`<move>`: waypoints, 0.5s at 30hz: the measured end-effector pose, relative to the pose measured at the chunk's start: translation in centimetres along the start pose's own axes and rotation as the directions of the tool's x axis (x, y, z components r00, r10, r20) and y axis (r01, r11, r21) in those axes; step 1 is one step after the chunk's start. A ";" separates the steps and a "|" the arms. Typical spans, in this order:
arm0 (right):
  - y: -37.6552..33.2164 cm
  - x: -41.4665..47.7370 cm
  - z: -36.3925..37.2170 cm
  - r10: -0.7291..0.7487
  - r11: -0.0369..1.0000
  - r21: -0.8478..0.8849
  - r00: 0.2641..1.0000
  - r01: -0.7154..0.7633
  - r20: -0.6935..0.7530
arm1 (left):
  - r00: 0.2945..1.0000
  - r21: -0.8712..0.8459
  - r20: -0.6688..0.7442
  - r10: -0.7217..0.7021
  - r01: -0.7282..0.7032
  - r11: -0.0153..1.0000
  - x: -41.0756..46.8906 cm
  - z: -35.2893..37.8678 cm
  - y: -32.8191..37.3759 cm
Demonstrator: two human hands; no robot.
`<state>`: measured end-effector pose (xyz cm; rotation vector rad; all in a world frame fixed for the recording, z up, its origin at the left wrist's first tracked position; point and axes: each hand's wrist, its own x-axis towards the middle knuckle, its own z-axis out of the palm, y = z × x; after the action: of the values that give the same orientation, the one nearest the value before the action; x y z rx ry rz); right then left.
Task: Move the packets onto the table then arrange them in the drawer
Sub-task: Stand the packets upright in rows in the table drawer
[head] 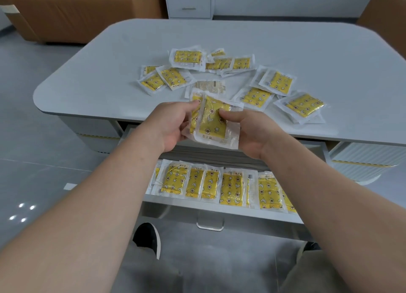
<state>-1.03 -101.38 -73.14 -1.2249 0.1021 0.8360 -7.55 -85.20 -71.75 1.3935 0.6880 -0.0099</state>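
Observation:
Both hands hold a small bunch of yellow packets [212, 121] in clear wrap above the table's front edge. My left hand [169, 125] grips the bunch from the left, thumb on top. My right hand [248, 130] pinches it from the right, thumb on the front packet. Several more yellow packets [304, 106] lie scattered on the grey table [92, 77]. Below my hands the open drawer [211, 209] holds a row of several packets [230, 189] standing side by side.
A metal handle [210, 225] sticks out of the drawer front. My knees and a dark shoe [148, 237] are under the drawer. Beyond the table stand a white drawer cabinet [190, 1] and a brown sofa [72, 13].

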 end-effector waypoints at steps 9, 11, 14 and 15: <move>2.6 0.4 2.1 -0.033 0.992 -0.128 0.990 0.015 -0.140 | 0.998 0.432 0.040 0.058 -0.070 0.899 -0.2 -1.1 -1.7; 2.9 0.5 2.6 -0.072 0.979 -0.200 0.986 0.040 -0.153 | 0.999 0.482 0.021 0.044 -0.048 0.875 -0.1 -2.1 -1.7; 3.4 0.6 3.4 -0.131 0.930 -0.363 0.979 0.067 -0.154 | 1.000 0.506 -0.007 -0.009 0.012 0.862 0.1 -3.8 -2.0; 3.7 0.7 3.5 -0.136 0.914 -0.401 0.979 0.066 -0.151 | 0.999 0.528 -0.030 -0.023 0.035 0.849 0.1 -4.5 -2.1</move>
<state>-4.05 -97.66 -75.08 -1.6715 0.0109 0.6730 -10.23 -81.57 -73.71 1.9160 0.7580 -0.2249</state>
